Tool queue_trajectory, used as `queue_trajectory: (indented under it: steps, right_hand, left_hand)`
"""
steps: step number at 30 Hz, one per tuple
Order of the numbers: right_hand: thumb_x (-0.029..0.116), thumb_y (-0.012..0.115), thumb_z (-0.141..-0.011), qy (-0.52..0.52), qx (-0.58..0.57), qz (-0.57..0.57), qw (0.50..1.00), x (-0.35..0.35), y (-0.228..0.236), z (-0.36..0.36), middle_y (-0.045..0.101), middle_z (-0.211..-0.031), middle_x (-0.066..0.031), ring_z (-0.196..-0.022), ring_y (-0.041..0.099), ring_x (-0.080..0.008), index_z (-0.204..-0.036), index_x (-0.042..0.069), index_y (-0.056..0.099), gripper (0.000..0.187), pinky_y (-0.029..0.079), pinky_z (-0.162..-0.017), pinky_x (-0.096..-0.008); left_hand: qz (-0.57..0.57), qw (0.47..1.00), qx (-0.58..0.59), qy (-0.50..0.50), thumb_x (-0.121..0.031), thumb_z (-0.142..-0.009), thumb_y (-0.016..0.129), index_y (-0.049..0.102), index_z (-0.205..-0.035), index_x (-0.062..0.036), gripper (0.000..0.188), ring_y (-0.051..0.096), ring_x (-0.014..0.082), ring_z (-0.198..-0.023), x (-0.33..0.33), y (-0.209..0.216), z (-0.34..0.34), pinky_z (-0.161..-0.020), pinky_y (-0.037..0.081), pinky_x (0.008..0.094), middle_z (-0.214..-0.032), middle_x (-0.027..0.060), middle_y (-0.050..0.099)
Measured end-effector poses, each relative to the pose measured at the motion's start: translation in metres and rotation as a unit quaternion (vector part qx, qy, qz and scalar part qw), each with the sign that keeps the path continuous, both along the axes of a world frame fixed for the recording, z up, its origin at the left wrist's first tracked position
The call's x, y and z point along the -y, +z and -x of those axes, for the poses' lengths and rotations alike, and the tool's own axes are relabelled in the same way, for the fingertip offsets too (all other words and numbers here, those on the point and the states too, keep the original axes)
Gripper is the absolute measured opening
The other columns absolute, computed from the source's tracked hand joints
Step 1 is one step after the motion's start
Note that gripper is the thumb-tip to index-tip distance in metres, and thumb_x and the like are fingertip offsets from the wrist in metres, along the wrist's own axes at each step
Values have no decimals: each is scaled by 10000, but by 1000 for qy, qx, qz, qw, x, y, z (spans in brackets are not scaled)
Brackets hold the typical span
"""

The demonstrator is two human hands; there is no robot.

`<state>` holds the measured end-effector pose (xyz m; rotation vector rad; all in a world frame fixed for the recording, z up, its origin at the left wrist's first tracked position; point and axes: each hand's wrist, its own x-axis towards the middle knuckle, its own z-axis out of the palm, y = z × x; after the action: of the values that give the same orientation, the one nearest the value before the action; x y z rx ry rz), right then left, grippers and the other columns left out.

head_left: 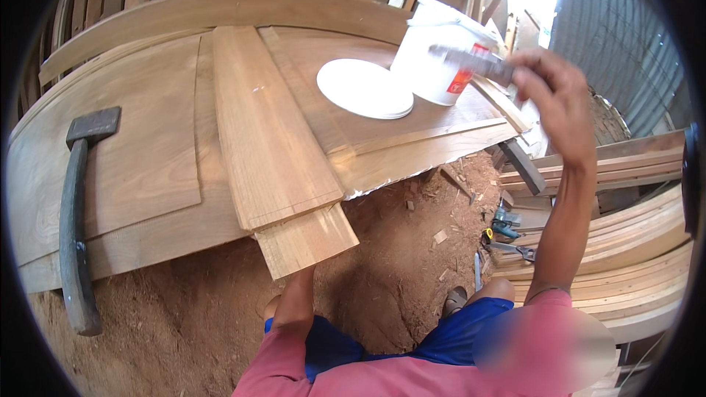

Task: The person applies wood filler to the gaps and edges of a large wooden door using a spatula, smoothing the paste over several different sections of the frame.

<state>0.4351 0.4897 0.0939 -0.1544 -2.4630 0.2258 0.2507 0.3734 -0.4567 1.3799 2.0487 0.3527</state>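
Observation:
My right hand (555,99) is raised at the right, its fingers closed round a flat greyish tool (474,62) smeared by motion; its exact kind cannot be made out. The tool passes in front of a white plastic bucket (426,44) with a red label. Beside the bucket lies a round white lid (364,88). A wide wooden board (272,132) crosses the panel toward me, its stepped, thinner end jutting past the near edge. My left forearm (294,305) reaches up under that end, and the board hides the left hand's fingers.
A mallet (77,198) with a long dark handle rests on the large wooden door panel (147,176) at left. Curved timber (618,250) is stacked at right, near a teal power tool (505,222) and pliers-like tool (515,251). Wood scraps and shavings litter the dirt floor (390,250).

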Motion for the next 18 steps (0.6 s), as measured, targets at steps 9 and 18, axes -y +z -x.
queue_trajectory:
  steps: [9, 18]
  right_hand:
    - [120, 598, -832, -246, 81, -198, 946, -173, 96, 82, 703, -883, -192, -787, 689, -294, -1000, -12, 707, 240, 537, -745, -403]
    - [107, 654, -745, -193, 245, -189, 931, -225, 61, 183, 685, -699, -191, -608, 678, -288, -760, -88, 709, 203, 525, -532, -414]
  left_hand:
    - [30, 999, -41, -9, -369, -865, 594, 570, -1280, -64, 516, 610, 385, -1169, 10, 0, 0, -973, 490, 470, -1259, 236, 627]
    - [31, 973, -63, 219, -503, -884, 585, 408, -1490, -164, 716, 403, 363, -1403, 124, 40, 11, -1159, 349, 437, -1508, 185, 449]
